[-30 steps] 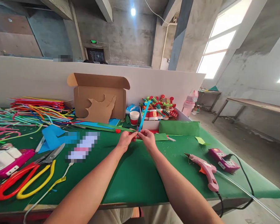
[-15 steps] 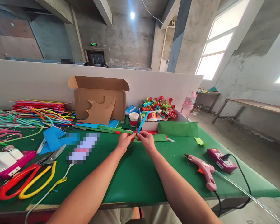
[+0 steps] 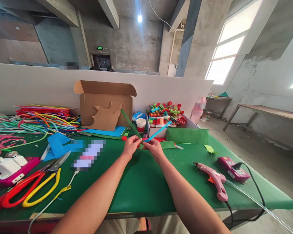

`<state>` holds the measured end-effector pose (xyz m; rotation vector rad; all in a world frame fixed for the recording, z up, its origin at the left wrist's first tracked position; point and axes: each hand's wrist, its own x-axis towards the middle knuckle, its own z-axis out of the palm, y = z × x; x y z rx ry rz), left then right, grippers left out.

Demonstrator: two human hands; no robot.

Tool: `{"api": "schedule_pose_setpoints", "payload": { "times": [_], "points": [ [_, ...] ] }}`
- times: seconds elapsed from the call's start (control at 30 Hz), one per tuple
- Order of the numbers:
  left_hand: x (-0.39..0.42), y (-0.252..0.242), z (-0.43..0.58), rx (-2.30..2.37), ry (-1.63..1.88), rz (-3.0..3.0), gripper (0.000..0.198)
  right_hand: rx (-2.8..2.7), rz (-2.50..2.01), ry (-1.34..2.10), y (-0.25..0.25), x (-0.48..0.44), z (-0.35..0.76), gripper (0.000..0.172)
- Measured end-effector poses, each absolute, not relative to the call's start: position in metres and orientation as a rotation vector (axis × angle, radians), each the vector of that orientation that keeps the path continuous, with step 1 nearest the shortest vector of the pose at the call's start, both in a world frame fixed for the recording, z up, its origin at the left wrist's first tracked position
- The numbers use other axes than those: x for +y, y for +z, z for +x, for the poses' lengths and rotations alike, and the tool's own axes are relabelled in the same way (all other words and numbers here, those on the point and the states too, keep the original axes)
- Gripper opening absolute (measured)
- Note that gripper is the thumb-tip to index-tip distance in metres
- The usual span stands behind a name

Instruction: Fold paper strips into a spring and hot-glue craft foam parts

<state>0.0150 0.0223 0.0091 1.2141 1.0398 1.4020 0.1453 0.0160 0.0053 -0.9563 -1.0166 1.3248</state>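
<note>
Obs., standing at the bench. Both hands meet above the green table cover (image 3: 141, 185), near its far middle.

- Left hand (image 3: 131, 145): thumb and forefinger pinched on the lower end of the green strip (image 3: 129, 121), which slants up toward 11 o'clock, in front of the cardboard box (image 3: 104, 104).
- Right hand (image 3: 153, 147): fingers pinched on the blue strip (image 3: 158, 131), which runs out toward 2 o'clock over the box of finished pieces (image 3: 166, 117).
- The two strips cross right at the fingertips; the joint itself is hidden by the fingers.

Risks, as I judge them:
- Both grips sit on a very small overlap, so a slack pinch could let the strips slide out of square.
- The long free ends could sweep the paper cup (image 3: 141, 124) at 12 o'clock and tip it.
- The glue gun (image 3: 213, 178) lies at 4 o'clock with its cord attached; if hot, its nozzle is a burn hazard to the right forearm.
- Scissors (image 3: 31, 187) at 8 o'clock, well apart.
</note>
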Motion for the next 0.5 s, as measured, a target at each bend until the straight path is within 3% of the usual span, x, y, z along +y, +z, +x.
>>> {"api": "schedule_pose_setpoints", "payload": {
  "times": [0.5],
  "points": [
    [0.0222,0.0048,0.0184,0.95,1.382,1.096,0.04,-0.955,-0.908,1.269,0.0069,0.012,0.1406,0.039]
  ]
}}
